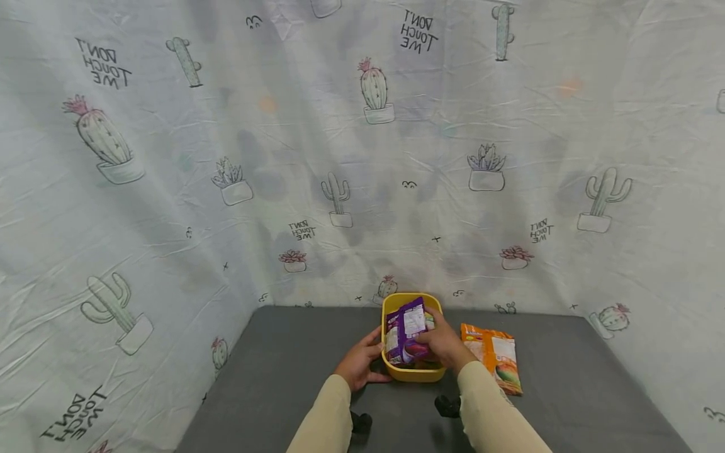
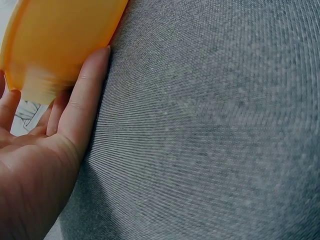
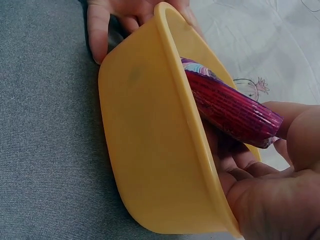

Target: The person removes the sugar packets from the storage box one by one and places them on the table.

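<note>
A yellow plastic basket (image 1: pixel 416 375) stands near the back of the grey table, with several packets inside. My left hand (image 1: pixel 359 363) rests against its left side, fingertips on the outer wall and thumb low by the base. In the left wrist view that thumb (image 2: pixel 85 90) lies straight along the basket's lower edge. My right hand (image 1: pixel 444 343) reaches over the right rim and pinches a shiny purple snack packet (image 1: pixel 409 327), thumb on top. The right wrist view shows the packet's end (image 3: pixel 235 110) between thumb and fingers, tilted at the rim; some fingertips are hidden below it.
An orange snack packet (image 1: pixel 504 360) lies flat on the table (image 1: pixel 566 390) just right of the basket, partly behind my right forearm. A pale curtain (image 1: pixel 396 151) printed with cacti hangs close behind the basket and along both sides.
</note>
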A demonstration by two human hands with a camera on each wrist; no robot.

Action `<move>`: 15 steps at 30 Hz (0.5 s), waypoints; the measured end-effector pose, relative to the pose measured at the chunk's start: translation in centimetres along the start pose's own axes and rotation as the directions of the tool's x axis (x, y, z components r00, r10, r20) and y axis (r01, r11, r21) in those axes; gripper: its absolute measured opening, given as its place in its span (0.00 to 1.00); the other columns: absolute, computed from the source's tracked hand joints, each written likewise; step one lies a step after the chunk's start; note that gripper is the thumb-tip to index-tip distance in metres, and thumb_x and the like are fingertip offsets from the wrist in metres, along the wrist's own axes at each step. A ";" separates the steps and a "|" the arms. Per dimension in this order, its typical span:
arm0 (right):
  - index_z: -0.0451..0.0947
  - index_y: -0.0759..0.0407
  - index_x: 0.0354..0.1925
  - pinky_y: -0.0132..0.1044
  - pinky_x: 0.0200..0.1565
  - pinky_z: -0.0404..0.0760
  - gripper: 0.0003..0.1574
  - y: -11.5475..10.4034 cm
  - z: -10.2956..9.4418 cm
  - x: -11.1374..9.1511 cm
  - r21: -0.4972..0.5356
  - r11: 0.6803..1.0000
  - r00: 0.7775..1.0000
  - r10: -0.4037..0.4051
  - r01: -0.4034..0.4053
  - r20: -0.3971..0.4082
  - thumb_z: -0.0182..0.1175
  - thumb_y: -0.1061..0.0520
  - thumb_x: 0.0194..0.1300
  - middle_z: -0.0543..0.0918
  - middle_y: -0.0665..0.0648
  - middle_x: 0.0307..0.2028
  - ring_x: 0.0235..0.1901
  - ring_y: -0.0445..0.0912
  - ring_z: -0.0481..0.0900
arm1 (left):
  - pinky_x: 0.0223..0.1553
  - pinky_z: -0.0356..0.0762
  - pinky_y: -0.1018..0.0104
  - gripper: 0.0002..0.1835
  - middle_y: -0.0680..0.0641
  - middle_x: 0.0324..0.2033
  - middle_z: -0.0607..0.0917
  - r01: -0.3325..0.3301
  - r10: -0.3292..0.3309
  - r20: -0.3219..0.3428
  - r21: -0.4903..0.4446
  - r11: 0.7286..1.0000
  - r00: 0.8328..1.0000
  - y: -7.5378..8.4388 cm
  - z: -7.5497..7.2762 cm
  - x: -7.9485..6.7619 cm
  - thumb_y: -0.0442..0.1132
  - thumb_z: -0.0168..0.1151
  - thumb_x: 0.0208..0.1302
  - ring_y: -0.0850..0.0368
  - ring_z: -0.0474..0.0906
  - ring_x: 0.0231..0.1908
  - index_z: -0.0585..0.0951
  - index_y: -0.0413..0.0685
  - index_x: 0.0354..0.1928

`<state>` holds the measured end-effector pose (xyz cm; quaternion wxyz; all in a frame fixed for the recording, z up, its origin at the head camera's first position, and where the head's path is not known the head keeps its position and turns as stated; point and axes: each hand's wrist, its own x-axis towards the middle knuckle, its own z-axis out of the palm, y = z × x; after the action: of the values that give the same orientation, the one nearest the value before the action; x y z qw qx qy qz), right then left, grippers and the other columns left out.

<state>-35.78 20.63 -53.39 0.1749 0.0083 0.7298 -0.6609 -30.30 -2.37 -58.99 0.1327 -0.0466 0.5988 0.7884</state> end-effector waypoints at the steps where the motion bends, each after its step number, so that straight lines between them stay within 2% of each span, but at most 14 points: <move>1: 0.51 0.47 0.87 0.58 0.42 0.91 0.60 0.0 0.1 0.0 -0.002 1.000 1.000 -0.002 0.002 0.001 0.68 0.74 0.70 0.70 0.77 0.66 0.48 0.65 0.87 | 0.48 0.82 0.23 0.33 0.30 0.79 0.64 -0.001 0.001 -0.001 0.001 1.000 1.000 0.0 0.0 0.0 0.43 0.54 0.88 0.31 0.65 0.75 0.60 0.55 0.88; 15: 0.56 0.45 0.87 0.57 0.40 0.91 0.59 0.3 0.4 0.3 -0.011 1.000 0.999 -0.027 0.027 -0.032 0.64 0.78 0.69 0.70 0.77 0.64 0.46 0.65 0.87 | 0.48 0.82 0.24 0.32 0.30 0.79 0.64 -0.009 0.009 -0.001 0.009 1.000 1.000 0.2 -0.1 -0.3 0.43 0.54 0.88 0.30 0.64 0.75 0.62 0.55 0.87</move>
<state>-35.83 20.21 -53.81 0.1542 0.0083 0.7360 -0.6591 -30.07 -2.52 -58.79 0.1292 -0.0440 0.6027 0.7862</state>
